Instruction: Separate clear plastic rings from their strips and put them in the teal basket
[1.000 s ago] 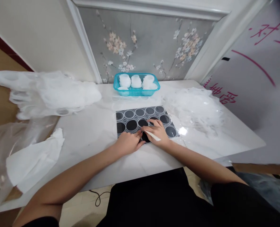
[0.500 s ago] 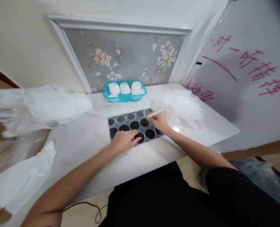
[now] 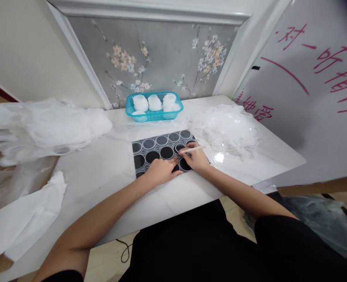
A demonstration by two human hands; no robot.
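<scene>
A black sheet printed with rows of grey-ringed circles (image 3: 166, 152) lies flat on the white table. My left hand (image 3: 161, 171) rests on its front part, fingers stretched out to the right and thumb apart. My right hand (image 3: 197, 157) grips a slim white pen-like stick (image 3: 192, 149) whose lower end sits at a circle right of the middle. The fingertips of both hands are close together. What the stick's tip touches is too small to make out.
Behind the sheet stands a blue basket (image 3: 155, 118) holding stacks of white round pieces. Clear, shiny plastic scraps (image 3: 226, 129) are heaped at the right. White perforated sheets (image 3: 62, 127) are piled at the left, above a white paper (image 3: 29, 215). A whiteboard (image 3: 290, 129) leans at the right.
My right hand with the stick has moved from the back row of circles nearer to the front. My left hand has slid slightly right. The camera view has shifted a little.
</scene>
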